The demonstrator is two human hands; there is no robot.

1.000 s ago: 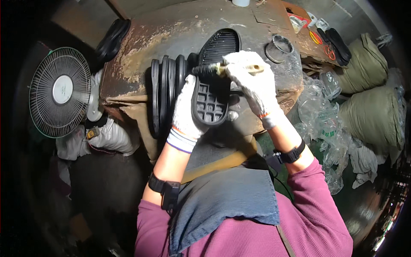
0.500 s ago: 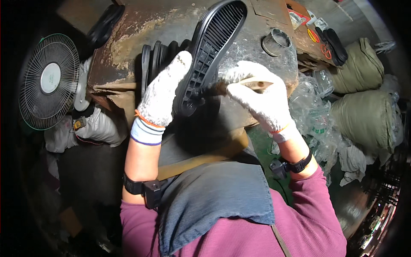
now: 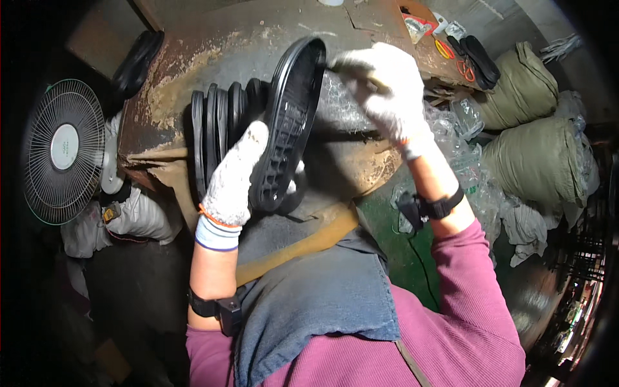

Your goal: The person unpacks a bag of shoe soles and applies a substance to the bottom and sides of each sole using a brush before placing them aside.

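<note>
My gloved left hand [image 3: 235, 171] grips a black shoe sole [image 3: 290, 122] by its left side near the lower end. The sole stands tilted, its ribbed and gridded hollow facing me. My gloved right hand [image 3: 380, 90] is at the sole's upper right, its fingers curled and slightly blurred. The brush it holds is mostly hidden by the glove. Several more black soles [image 3: 222, 119] stand on edge in a row on the table, just left of the held sole.
The worn table [image 3: 187, 71] has a torn front edge. A fan [image 3: 64, 147] stands at left. Scissors [image 3: 443, 49] and dark soles [image 3: 482, 61] lie at far right, beside green rolled bundles [image 3: 535, 161] and clear plastic bags [image 3: 451, 142].
My right hand with the brush has moved from the sole's lower part up toward its far end. The sole has come lower and turned slightly. The metal tin is now out of sight.
</note>
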